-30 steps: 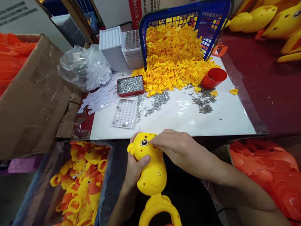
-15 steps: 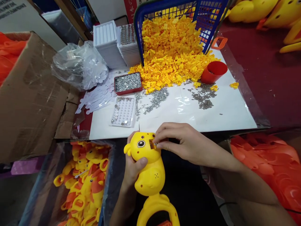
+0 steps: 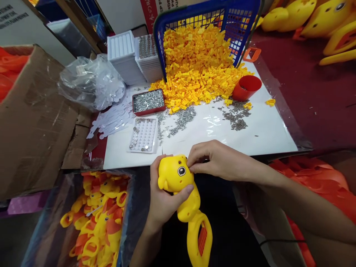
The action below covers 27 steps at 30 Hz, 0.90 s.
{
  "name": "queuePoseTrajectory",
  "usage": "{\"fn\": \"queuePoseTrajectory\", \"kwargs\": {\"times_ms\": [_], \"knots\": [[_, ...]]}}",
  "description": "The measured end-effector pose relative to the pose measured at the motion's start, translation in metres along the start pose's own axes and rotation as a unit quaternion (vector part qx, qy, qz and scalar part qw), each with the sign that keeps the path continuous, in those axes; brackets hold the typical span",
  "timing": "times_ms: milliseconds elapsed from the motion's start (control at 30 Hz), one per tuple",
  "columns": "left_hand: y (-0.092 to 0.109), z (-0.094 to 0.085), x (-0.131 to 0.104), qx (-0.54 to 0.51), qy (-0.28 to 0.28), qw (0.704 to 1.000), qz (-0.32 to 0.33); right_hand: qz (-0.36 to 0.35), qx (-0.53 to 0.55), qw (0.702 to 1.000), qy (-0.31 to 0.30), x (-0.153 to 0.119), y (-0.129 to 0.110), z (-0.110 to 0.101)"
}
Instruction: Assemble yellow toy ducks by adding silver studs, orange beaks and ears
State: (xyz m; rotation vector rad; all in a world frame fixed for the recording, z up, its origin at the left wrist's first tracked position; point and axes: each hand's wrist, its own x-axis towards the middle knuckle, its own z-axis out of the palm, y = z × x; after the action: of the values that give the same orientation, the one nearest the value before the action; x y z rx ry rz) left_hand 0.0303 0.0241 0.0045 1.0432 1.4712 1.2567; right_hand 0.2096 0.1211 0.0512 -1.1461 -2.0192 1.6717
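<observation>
A yellow duck-shaped toy (image 3: 189,200) with a round eye and a looped handle hangs in front of the table's near edge. My left hand (image 3: 164,196) is wrapped round its head from the left, thumb across the neck. My right hand (image 3: 204,157) touches the front of the head, its fingers pinched together; whatever is between the fingertips is hidden. Beyond the hands lie a white tray with round cells (image 3: 143,135), loose silver screws (image 3: 182,120) and small dark metal pins (image 3: 236,118).
A blue basket (image 3: 158,40) spills yellow parts (image 3: 194,83) beside a red cup (image 3: 247,88). A red tray of screws (image 3: 148,102) stands left. Boxes of duck toys (image 3: 102,218) and orange parts (image 3: 319,181) flank the lap; a carton (image 3: 30,129) stands left.
The toy has turned so its eye faces more toward the camera and the front opening is out of sight. Its handle has swung right. Both hands have shifted slightly with it.
</observation>
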Motion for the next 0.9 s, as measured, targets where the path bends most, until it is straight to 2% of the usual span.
{"fn": "queuePoseTrajectory", "kwargs": {"times_ms": [133,400,633,800,900], "knots": [[-0.001,0.003,0.001,0.036,-0.008,0.999,-0.007,0.021,0.001,0.999,0.037,-0.002,0.004,0.004],[-0.007,0.001,0.0,0.076,-0.015,0.996,-0.033,0.057,0.003,0.996,0.072,-0.003,0.014,0.014],[-0.014,0.007,-0.004,0.063,-0.014,0.998,0.003,0.049,-0.031,0.997,0.058,-0.009,0.014,0.01],[-0.018,0.011,-0.004,0.112,-0.008,0.993,0.045,0.071,-0.007,0.996,0.048,-0.008,0.019,0.006],[-0.02,0.011,-0.004,0.138,-0.008,0.987,0.08,0.049,-0.023,0.997,0.063,-0.01,0.018,0.008]]}}
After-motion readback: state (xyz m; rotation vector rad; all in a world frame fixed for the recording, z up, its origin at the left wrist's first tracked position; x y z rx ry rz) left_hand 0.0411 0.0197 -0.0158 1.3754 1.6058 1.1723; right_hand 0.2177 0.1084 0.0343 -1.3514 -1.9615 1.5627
